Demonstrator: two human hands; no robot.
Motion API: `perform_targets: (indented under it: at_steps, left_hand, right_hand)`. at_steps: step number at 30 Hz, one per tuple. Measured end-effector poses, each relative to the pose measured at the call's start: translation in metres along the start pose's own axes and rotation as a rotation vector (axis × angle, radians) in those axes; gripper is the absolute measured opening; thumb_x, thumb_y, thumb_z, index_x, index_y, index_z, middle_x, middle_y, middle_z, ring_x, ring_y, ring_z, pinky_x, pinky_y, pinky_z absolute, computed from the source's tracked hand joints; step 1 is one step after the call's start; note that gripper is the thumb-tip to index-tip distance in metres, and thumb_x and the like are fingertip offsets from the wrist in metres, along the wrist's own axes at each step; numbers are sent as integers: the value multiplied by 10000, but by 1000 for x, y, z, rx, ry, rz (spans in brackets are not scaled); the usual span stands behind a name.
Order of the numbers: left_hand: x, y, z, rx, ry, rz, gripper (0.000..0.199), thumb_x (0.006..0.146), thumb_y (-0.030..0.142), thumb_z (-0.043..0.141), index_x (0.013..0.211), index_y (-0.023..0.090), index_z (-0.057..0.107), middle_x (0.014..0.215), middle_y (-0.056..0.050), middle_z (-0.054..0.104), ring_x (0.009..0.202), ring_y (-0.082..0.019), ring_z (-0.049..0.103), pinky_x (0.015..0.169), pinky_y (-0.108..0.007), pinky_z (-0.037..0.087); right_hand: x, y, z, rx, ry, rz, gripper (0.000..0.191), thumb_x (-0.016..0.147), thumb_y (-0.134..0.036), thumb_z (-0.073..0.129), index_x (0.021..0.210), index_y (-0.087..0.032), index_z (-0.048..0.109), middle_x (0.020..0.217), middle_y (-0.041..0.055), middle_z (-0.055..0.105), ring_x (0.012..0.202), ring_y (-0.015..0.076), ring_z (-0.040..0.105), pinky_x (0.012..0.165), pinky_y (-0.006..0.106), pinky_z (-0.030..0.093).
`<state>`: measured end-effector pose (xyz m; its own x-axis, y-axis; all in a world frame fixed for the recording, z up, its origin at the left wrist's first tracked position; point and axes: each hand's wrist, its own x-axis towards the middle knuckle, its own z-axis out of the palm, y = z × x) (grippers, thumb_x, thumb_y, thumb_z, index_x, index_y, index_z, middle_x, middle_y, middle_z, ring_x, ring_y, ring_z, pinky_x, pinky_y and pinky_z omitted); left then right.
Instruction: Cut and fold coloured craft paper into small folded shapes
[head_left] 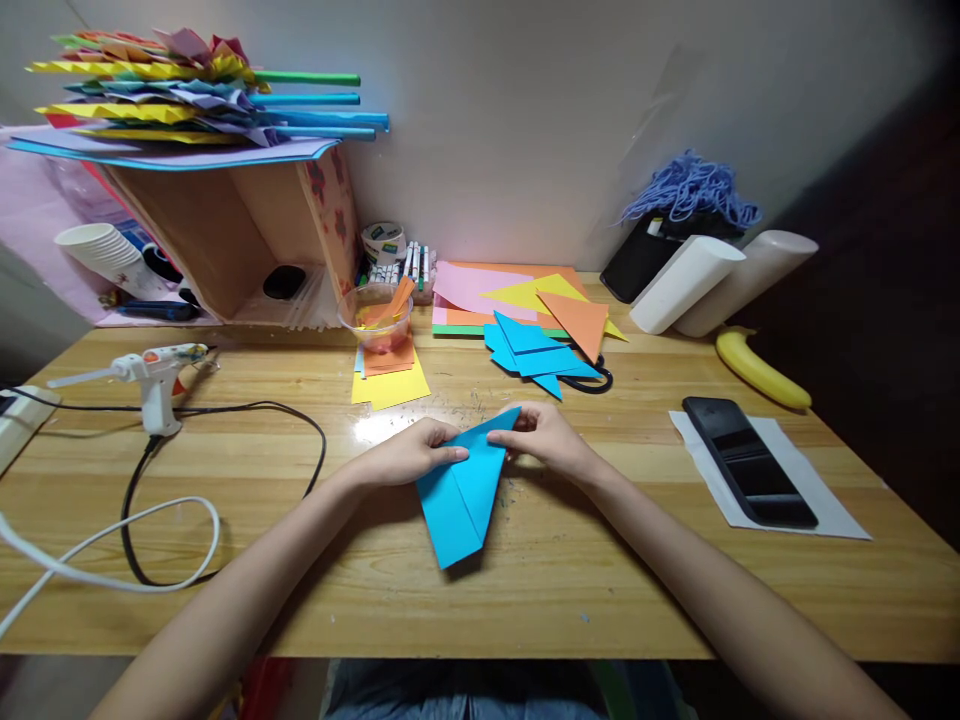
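Observation:
A folded sheet of blue paper (pixel 461 490) is held between both hands above the front middle of the table. My left hand (pixel 412 450) pinches its upper left edge, thumb on top. On the other side, my right hand (pixel 544 440) grips the paper near its pointed upper right corner, the thumb lying on the face. A crease runs down the middle of the sheet, and its lower end hangs toward me. The fingers behind the paper are hidden. Beyond the hands lie blue paper pieces (pixel 536 348), partly over black-handled scissors (pixel 600 378).
A white glue gun (pixel 157 385) and its cables stand at left. Behind are a plastic cup (pixel 379 325) with orange scraps, coloured paper (pixel 480 285) and a box (pixel 322 220) topped with paper flowers. At right are a phone (pixel 746 460), a banana (pixel 761 370) and white rolls (pixel 690 280).

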<state>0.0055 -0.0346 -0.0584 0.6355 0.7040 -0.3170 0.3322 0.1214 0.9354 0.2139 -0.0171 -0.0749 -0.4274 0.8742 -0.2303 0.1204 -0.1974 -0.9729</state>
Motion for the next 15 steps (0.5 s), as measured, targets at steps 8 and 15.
perform_targets:
  at_steps: [8,15]
  left_hand:
    - [1,-2,0,144,61,-12,306,759,426,510,641,144,491,590,35,395,527,-84,326,459,-200,257]
    - [0,-1,0,114,39,-19,300,755,427,518,648,147,500,582,36,412,516,-84,334,459,-204,261]
  right_hand:
    - [2,5,1,47,2,23,495,714,-602,520,527,-143,516,442,30,605,354,106,544,387,206,443]
    - [4,8,-1,92,77,13,541,739,-628,467,517,-139,537,436,51,606,351,131,556,359,220,451]
